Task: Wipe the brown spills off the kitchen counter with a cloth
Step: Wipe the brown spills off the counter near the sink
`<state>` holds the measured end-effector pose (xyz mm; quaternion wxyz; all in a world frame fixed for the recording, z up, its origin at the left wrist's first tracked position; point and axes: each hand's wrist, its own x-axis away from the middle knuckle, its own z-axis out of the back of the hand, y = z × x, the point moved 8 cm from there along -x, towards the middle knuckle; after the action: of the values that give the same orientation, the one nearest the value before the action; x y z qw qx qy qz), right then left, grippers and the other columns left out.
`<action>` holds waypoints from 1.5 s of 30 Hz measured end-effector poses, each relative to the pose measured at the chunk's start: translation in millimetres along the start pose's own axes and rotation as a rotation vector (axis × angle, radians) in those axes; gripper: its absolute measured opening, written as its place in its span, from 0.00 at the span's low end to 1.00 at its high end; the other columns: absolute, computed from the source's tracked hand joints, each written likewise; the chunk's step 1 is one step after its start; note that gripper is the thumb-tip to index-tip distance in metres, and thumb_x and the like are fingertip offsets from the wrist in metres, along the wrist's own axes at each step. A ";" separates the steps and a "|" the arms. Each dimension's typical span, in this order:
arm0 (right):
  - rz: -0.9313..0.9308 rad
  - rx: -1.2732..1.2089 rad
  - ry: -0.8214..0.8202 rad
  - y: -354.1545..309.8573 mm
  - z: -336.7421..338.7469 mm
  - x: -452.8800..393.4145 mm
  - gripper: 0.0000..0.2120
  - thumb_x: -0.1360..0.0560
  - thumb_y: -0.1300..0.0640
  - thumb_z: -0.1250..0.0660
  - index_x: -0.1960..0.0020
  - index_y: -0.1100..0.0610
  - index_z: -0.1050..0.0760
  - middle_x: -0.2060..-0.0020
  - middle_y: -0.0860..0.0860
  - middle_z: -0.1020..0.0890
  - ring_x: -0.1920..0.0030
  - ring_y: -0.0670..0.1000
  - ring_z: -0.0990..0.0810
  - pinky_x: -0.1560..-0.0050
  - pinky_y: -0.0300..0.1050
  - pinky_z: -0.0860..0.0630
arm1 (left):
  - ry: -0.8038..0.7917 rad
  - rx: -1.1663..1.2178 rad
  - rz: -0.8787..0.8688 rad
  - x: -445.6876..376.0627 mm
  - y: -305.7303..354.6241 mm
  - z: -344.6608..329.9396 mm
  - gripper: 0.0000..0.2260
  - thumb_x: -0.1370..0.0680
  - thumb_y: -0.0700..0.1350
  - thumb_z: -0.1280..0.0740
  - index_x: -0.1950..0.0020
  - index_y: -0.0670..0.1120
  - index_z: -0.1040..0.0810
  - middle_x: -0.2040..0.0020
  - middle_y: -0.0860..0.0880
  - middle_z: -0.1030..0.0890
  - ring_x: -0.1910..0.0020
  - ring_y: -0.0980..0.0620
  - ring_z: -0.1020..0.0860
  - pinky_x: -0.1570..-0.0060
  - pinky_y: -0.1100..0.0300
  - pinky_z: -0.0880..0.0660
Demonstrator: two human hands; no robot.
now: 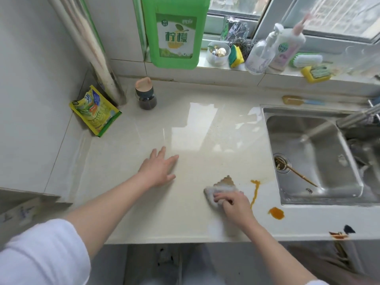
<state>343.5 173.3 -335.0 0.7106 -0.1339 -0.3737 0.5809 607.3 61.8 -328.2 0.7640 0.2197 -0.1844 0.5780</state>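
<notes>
From the head camera, a pale stone counter (144, 202) runs from a tiled wall on the left to a steel sink (312, 157) on the right. The right hand (234, 206) presses a small grey cloth (221, 189) flat on the counter near its front edge, fingers curled over the near part of it; the far corner of the cloth is stained brown. Just right of the cloth a thin brown streak (255, 192) runs toward the near edge, and a round brown blob (276, 212) lies a little further right and nearer, between the streak and the sink's front rim. More brown marks (337, 235) sit at the counter's front edge, far right. The left hand (159, 170) lies flat on the counter to the left of the cloth, fingers spread and straight, holding nothing, well apart from the right hand.

At the far left corner a yellow-green packet (95, 111) leans against the wall, and a small dark jar (146, 95) with a tan lid stands near it. On the window ledge beyond stand a big green jug (174, 31), a white cup (218, 53), a yellow-green sponge (236, 56), two pump bottles (273, 52) and a brush (306, 59). A thin stick (298, 174) lies in the sink by the drain
</notes>
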 end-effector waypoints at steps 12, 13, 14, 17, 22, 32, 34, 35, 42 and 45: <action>-0.113 -0.074 0.122 50.0 54.6 21.2 0.16 0.29 0.66 0.34 0.57 0.46 0.14 0.56 0.36 0.17 0.47 0.38 0.20 0.45 0.33 0.28 | -0.076 0.004 0.082 -16.9 28.2 -5.9 0.34 0.24 0.59 0.34 0.23 0.63 0.49 0.20 0.42 0.55 0.24 0.31 0.53 0.33 0.37 0.34; -0.234 -0.141 0.261 58.6 67.6 18.8 0.17 0.28 0.65 0.34 0.57 0.45 0.15 0.55 0.39 0.16 0.46 0.43 0.19 0.47 0.34 0.27 | -0.080 0.008 0.085 -17.0 29.2 -5.2 0.34 0.24 0.58 0.33 0.23 0.63 0.48 0.20 0.42 0.55 0.24 0.31 0.54 0.33 0.37 0.34; -0.294 -0.199 0.342 55.5 65.3 17.4 0.16 0.27 0.65 0.35 0.55 0.45 0.15 0.53 0.41 0.15 0.44 0.45 0.20 0.45 0.37 0.27 | -0.085 0.013 0.086 -17.0 29.5 -4.4 0.34 0.24 0.58 0.33 0.23 0.62 0.48 0.20 0.42 0.56 0.23 0.31 0.54 0.33 0.36 0.35; 0.017 -0.153 0.060 4.6 1.0 18.2 0.18 0.28 0.64 0.36 0.47 0.48 0.16 0.41 0.37 0.20 0.37 0.43 0.24 0.31 0.42 0.33 | -0.110 0.020 0.087 -17.3 30.2 -5.8 0.35 0.24 0.57 0.33 0.22 0.61 0.50 0.20 0.42 0.58 0.23 0.30 0.56 0.31 0.34 0.38; 0.180 0.080 -0.301 46.3 16.8 39.9 0.13 0.30 0.52 0.37 0.56 0.38 0.17 0.51 0.22 0.22 0.42 0.32 0.28 0.27 0.54 0.39 | -0.138 0.006 0.098 -19.4 31.9 -8.2 0.36 0.22 0.57 0.34 0.22 0.60 0.52 0.20 0.41 0.60 0.23 0.30 0.58 0.30 0.33 0.40; 0.265 0.061 -0.394 16.7 -4.6 9.9 0.17 0.26 0.59 0.37 0.44 0.43 0.18 0.40 0.31 0.23 0.41 0.39 0.31 0.28 0.47 0.39 | -0.200 -0.005 0.165 -21.6 37.3 -3.1 0.35 0.22 0.55 0.33 0.23 0.55 0.51 0.21 0.37 0.58 0.23 0.29 0.56 0.28 0.35 0.41; 0.318 0.090 -0.466 49.1 10.7 29.5 0.15 0.27 0.57 0.36 0.48 0.42 0.16 0.46 0.28 0.21 0.43 0.37 0.29 0.29 0.50 0.36 | -0.191 0.015 0.178 -23.9 53.0 1.2 0.35 0.22 0.56 0.34 0.22 0.51 0.51 0.22 0.34 0.54 0.23 0.30 0.52 0.27 0.39 0.41; 0.298 0.078 -0.390 66.8 34.9 23.8 0.14 0.28 0.57 0.35 0.50 0.41 0.16 0.48 0.25 0.21 0.43 0.35 0.27 0.31 0.51 0.33 | -0.180 0.030 0.174 -25.5 64.6 3.0 0.36 0.21 0.57 0.35 0.21 0.52 0.52 0.21 0.34 0.53 0.23 0.31 0.51 0.27 0.40 0.41; 0.072 -0.006 -0.067 70.1 94.5 -32.4 0.26 0.26 0.68 0.39 0.37 0.44 0.22 0.37 0.31 0.29 0.39 0.44 0.31 0.38 0.24 0.50 | -0.256 0.055 0.179 -29.9 101.8 -11.0 0.40 0.22 0.61 0.37 0.23 0.66 0.64 0.22 0.39 0.69 0.24 0.27 0.63 0.27 0.35 0.44; 0.223 0.074 -0.440 78.8 65.8 14.2 0.19 0.27 0.64 0.37 0.47 0.45 0.16 0.49 0.29 0.23 0.48 0.41 0.27 0.26 0.40 0.47 | -0.271 0.054 0.183 -31.0 99.6 -7.3 0.39 0.22 0.62 0.36 0.23 0.67 0.62 0.21 0.38 0.66 0.24 0.26 0.61 0.27 0.36 0.45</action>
<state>241.8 193.1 -333.8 0.5483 -0.0185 -0.4808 0.6840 503.3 64.4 -338.7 0.6702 0.2984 -0.2891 0.6150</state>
